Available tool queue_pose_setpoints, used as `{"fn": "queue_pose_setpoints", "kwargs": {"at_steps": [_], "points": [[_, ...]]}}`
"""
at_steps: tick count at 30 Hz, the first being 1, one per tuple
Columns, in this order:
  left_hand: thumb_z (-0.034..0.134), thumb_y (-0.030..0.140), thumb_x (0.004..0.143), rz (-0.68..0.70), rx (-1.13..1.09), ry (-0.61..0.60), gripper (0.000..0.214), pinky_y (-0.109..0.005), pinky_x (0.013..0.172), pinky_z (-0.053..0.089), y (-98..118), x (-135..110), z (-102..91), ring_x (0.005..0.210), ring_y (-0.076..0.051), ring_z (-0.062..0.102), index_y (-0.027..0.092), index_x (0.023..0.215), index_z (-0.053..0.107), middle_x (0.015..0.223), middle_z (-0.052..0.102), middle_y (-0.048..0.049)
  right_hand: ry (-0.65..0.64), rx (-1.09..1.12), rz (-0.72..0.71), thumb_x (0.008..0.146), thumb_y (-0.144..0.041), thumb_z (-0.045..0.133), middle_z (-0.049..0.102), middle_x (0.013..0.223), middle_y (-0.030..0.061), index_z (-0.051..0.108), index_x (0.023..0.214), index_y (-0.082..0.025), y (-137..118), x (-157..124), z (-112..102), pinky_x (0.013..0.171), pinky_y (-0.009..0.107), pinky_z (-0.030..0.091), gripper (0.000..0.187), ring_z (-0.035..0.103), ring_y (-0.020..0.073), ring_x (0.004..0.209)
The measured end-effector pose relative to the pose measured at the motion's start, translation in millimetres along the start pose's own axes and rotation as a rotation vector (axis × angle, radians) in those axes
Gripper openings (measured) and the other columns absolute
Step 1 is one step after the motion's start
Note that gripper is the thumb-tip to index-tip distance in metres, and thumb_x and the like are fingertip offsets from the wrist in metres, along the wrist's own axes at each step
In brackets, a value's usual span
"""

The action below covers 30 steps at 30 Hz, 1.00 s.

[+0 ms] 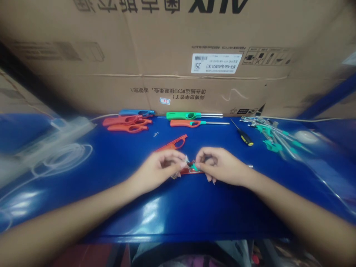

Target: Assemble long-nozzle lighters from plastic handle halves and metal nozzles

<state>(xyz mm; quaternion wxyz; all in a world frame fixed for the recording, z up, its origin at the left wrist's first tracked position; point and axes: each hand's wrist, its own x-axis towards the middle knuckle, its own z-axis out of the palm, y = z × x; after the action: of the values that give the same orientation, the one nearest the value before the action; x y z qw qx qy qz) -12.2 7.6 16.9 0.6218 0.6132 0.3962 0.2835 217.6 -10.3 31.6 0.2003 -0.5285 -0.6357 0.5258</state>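
Note:
Both hands meet over a red lighter shell half [185,171] at the middle of the blue table. My left hand [165,165] is closed, thumb against fingers, around small pale parts [187,159] of the lighter's inside. A green trigger piece [194,167] sits at the shell, and my right hand [215,163] pinches at it from the right. The fingers cover much of the shell and its small parts. Just behind my left hand lies another orange-red shell half [175,142] with a finger loop.
At the back are red and blue shells [125,120], a green lighter [183,115] and an orange lighter [185,123]. A screwdriver [244,137] and a pile of metal tubes with green triggers [274,137] lie right. A power strip [52,137] and coiled cable [63,159] are left; a carton [167,55] stands behind.

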Motion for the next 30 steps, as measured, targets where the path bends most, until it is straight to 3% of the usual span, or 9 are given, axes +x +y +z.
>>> {"fn": "queue_pose_setpoints", "kwargs": {"at_steps": [6, 16, 30], "points": [[0.068, 0.032, 0.090, 0.043, 0.127, 0.008, 0.027, -0.025, 0.068, 0.055, 3.3, -0.3, 0.8, 0.068, -0.012, 0.065, 0.014, 0.109, 0.073, 0.088, 0.076, -0.0060, -0.027, 0.076, -0.036, 0.085, -0.026, 0.068, 0.057, 0.057, -0.0057, 0.058, 0.087, -0.018, 2.8, 4.6, 1.1, 0.044, 0.019, 0.052, 0.013, 0.058, 0.0088, 0.049], [0.067, 0.028, 0.090, 0.009, 0.063, -0.038, 0.026, -0.026, 0.070, 0.058, 0.1, 0.7, -0.7, 0.068, -0.013, 0.067, 0.013, 0.110, 0.074, 0.087, 0.077, -0.0065, -0.080, 0.140, -0.080, 0.083, -0.042, 0.073, 0.059, 0.056, -0.0041, 0.068, 0.090, -0.014, 6.9, 9.5, -2.6, 0.044, 0.019, 0.050, 0.030, 0.054, 0.0076, 0.046], [0.066, 0.028, 0.091, -0.020, 0.100, -0.051, 0.028, -0.026, 0.069, 0.057, 0.3, 1.6, 0.1, 0.066, -0.013, 0.065, 0.015, 0.114, 0.075, 0.083, 0.076, -0.0048, -0.066, 0.140, -0.077, 0.083, -0.046, 0.073, 0.057, 0.055, -0.0057, 0.071, 0.096, -0.014, 4.8, 9.5, -1.8, 0.039, 0.018, 0.044, 0.034, 0.051, 0.0065, 0.042]]}}
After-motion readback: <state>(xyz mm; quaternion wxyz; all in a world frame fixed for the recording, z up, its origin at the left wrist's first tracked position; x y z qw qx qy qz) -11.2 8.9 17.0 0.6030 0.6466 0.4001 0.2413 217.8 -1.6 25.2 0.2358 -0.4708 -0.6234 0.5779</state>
